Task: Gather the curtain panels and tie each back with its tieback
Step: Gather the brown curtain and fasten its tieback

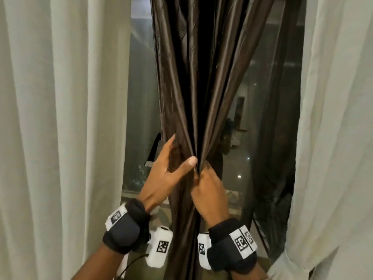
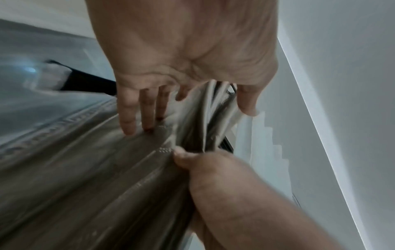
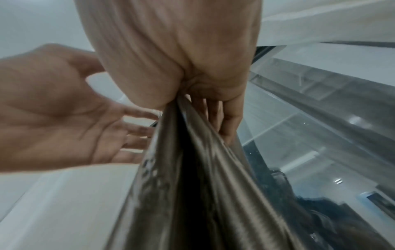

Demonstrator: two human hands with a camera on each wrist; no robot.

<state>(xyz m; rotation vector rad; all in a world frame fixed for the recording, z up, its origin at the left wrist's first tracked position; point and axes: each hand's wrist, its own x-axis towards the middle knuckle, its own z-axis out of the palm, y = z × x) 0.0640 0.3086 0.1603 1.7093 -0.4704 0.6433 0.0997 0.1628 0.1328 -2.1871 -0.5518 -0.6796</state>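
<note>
- White curtain [image 1: 60, 118], well to the left of the left hand: it hangs loose in vertical folds, not yet gathered.
- Tieback [image 1: 153, 147], just beyond the left hand's fingertips: a dark strap hanging against the window glass [image 1: 139, 98], likely the next thing to reach for.
- Left hand [image 1: 167, 168]: fingers straight and spread, thumb out, pressed flat to the bundle's left side, apparently to sweep the folds inward.
- Brown curtain panel [image 1: 193, 77], between both hands: bunched into a narrow column, its long axis vertical, pleats fanning out upward from the pinch.
- Right hand [image 1: 210, 190]: fingers curled round the gathered pleats, gripping them so the bundle stays tight.
- White drape [image 1: 333, 118], well to the right of the right hand, hangs free.
</note>
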